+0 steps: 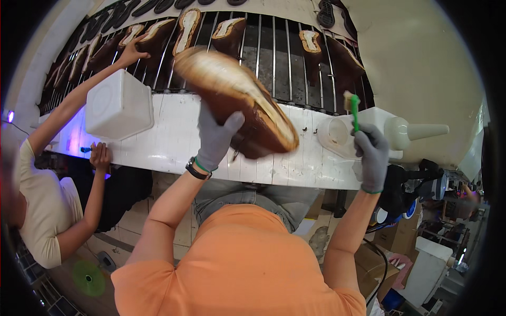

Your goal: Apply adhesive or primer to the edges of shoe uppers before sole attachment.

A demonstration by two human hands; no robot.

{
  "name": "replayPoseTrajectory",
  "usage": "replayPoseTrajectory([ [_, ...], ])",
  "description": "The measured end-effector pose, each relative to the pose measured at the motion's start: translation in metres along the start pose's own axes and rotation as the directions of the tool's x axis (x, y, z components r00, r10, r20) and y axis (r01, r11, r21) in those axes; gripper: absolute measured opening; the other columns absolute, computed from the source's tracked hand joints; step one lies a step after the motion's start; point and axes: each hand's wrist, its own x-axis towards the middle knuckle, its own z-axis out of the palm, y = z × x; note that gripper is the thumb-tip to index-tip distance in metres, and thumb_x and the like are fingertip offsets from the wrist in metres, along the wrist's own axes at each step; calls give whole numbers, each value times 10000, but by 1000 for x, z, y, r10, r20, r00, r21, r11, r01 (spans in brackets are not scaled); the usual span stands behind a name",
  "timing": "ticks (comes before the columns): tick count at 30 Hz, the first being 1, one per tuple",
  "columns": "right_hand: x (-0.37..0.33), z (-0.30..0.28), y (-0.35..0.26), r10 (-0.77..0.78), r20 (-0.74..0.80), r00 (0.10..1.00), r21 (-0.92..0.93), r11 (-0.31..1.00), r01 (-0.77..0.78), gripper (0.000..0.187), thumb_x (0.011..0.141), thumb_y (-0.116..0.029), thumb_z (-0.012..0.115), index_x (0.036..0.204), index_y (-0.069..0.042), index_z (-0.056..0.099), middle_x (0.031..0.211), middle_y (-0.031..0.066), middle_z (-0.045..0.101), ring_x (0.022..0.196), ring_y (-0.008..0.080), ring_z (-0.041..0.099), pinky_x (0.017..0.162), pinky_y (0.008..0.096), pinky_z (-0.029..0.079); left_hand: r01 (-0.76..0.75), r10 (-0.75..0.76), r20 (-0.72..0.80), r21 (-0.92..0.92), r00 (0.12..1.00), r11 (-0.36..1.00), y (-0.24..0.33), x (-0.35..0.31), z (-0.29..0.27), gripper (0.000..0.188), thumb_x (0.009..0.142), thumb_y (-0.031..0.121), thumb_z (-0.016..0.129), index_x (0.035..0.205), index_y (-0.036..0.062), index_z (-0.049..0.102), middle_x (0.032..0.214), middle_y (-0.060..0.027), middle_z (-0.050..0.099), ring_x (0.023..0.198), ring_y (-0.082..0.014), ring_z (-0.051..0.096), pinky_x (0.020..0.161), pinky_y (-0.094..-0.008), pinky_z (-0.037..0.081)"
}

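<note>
Gripping a brown shoe (pixel 224 97) at the centre of the head view, the left hand (pixel 213 137) had its thumb up against the shoe's side; its other fingers were hidden behind, so how far they were spread could not be told. The shoe, blurred, was tilted above the white table (pixel 174 118), its pale underside showing. Right of centre, the right hand (pixel 371 155) had its fingers curled closed around a green brush (pixel 355 113), which stood upright with its head at the top, near a tub (pixel 337 131) and a pale bottle (pixel 399 131). Both hands wore grey gloves. Across the top ran a rack (pixel 274 58) of metal bars, bearing other shoes (pixel 187 29). At the left, beyond a white box (pixel 121 108), a co-worker's hand (pixel 133 51) was at one of these; whether it touched could not be told
</note>
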Motion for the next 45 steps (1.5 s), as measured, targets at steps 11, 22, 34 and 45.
replayPoseTrajectory([
  [11,5,121,62,128,110,986,97,986,-138,228,859,-137,723,1031,11,741,712,-39,604,601,23,440,526,206,321,-475,519,145,656,842,587,-66,-63,-11,738,774,77,799,1385,63,386,1325,-160,417,1280,-369,444,1083,-439,393],
  [22,-49,129,37,43,408,912,-68,998,-17,153,817,-115,766,938,-23,753,715,23,653,581,67,487,522,241,371,-442,500,87,613,862,655,-61,-61,-8,690,768,159,787,1347,107,415,1321,-117,465,1261,-315,467,1166,-599,211],
  [34,-76,98,3,-40,485,873,261,960,-101,135,818,-31,695,926,34,744,761,47,665,606,76,557,548,239,425,-423,326,284,731,902,536,-19,-28,-17,783,765,261,802,1406,10,429,1242,-126,601,1143,-249,572,993,-387,439],
  [45,-70,68,178,-103,453,886,825,425,-372,309,901,-308,705,1045,-36,671,775,1,580,471,75,404,430,230,282,-240,-76,310,850,948,468,1,-5,-16,1315,686,766,651,1554,22,1,1326,-337,498,1223,-467,508,1020,-607,360],
])
